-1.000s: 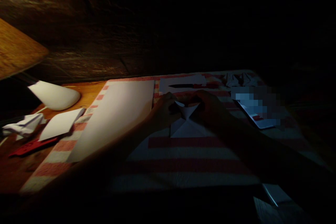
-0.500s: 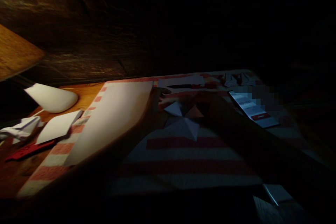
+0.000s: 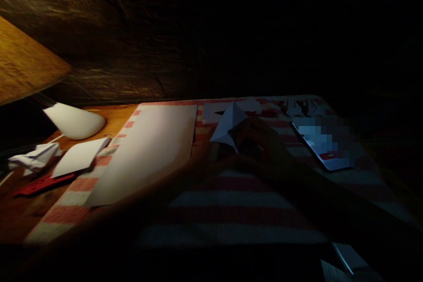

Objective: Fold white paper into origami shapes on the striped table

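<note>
A piece of folded white paper [image 3: 228, 124] with pointed flaps stands over the middle of the striped cloth. My right hand [image 3: 262, 143] grips its right side, fingers bent around the edge. Low against the same paper is my left hand [image 3: 224, 161], closed at its bottom; deep shadow hides most of those fingers. Left of my hands, a large white sheet [image 3: 148, 145] lies flat on the cloth. Behind the folded paper are a smaller white sheet [image 3: 209, 112] and a knife, whose dark blade [image 3: 219, 113] is mostly covered from view.
A lamp [image 3: 76, 121] lights the left side. Near it lie crumpled paper [image 3: 35, 158], a white paper piece [image 3: 81, 157] and a red flat object [image 3: 42, 185]. On the striped cloth [image 3: 238, 196], right, are a lit phone [image 3: 313, 141] and small folded papers [image 3: 302, 108].
The folded paper has been lifted and turned, its point now upward. My left hand has come from beyond the paper to its lower edge, fingers closing in. The view has shifted slightly.
</note>
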Available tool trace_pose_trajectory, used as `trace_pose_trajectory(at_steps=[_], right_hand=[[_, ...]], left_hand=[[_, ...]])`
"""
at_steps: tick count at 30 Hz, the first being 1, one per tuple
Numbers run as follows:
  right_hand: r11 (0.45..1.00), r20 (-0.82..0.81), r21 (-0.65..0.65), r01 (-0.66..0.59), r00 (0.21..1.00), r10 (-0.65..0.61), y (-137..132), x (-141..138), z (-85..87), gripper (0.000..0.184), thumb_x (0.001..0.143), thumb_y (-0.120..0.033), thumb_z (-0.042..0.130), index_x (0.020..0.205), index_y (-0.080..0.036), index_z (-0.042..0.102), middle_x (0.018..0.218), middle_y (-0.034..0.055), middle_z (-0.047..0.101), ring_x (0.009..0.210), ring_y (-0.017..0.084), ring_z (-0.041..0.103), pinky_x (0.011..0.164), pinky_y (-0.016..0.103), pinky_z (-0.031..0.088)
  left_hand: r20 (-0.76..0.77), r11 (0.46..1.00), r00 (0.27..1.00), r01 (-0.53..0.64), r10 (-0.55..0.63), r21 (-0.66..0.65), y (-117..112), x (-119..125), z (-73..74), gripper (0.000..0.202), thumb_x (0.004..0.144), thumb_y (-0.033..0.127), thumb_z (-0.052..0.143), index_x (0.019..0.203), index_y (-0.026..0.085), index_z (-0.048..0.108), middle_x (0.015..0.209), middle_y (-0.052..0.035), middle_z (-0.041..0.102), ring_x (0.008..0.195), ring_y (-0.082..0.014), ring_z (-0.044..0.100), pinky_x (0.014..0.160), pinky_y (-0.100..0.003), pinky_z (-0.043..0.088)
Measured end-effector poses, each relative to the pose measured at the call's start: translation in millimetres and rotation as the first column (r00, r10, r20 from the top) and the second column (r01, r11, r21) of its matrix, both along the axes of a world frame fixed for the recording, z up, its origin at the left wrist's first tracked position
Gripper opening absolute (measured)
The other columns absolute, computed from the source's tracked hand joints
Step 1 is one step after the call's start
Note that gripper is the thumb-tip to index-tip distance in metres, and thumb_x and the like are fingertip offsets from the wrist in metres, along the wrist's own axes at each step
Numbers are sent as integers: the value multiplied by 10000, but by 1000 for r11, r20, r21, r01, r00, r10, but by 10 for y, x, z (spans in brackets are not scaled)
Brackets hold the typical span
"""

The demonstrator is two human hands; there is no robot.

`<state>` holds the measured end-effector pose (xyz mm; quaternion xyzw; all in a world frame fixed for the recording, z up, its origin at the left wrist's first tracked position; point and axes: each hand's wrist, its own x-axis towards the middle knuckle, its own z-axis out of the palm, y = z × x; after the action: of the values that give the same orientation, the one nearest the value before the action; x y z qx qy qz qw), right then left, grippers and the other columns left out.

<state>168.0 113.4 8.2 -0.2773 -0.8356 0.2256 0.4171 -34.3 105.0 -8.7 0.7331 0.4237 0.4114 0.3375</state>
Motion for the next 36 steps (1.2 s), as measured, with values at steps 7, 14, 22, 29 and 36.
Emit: trace_pose_trajectory(at_steps=[7,14,22,29,36], right_hand=[[982,-132,-102,158,976,-171,-57,101,132,142,867,-260,695,987,-232,625,1001,50,632,870,197,588,673,302,482],[942,190,-283,182,973,-131,29,158,199,104,790,-214,722,890,-190,706,810,23,667,682,157,575,560,255,406],[919,-2,-251,303,950,-313,2,133,128,103,846,-285,699,851,-183,680,778,28,677,675,174,609,566,274,428],[900,44,-392,192,981,-190,77,111,45,133,823,-290,698,882,-172,683,798,28,679,688,165,602,573,256,439],[854,29,-460,243,965,-260,214,173,-86,201,853,-352,707,940,-174,741,963,86,766,819,238,697,658,324,525]], left_hand=[[147,995,988,-25,39,-96,57,-46,93,247,830,278,657,1047,160,669,900,-61,730,739,-194,680,622,-317,551],[-186,922,976,-33,113,385,44,-137,190,110,891,201,586,925,206,691,939,-45,737,953,-237,666,935,-445,486],[-13,900,975,-198,220,389,59,-103,188,289,802,262,747,1029,197,580,990,-39,656,907,-187,624,802,-325,505],[-56,982,988,-137,146,131,150,-113,10,80,823,236,642,770,187,608,696,9,635,664,-145,581,611,-274,455],[92,990,987,-136,132,37,133,-94,111,159,827,223,605,704,212,505,585,48,509,545,-120,524,523,-254,400]])
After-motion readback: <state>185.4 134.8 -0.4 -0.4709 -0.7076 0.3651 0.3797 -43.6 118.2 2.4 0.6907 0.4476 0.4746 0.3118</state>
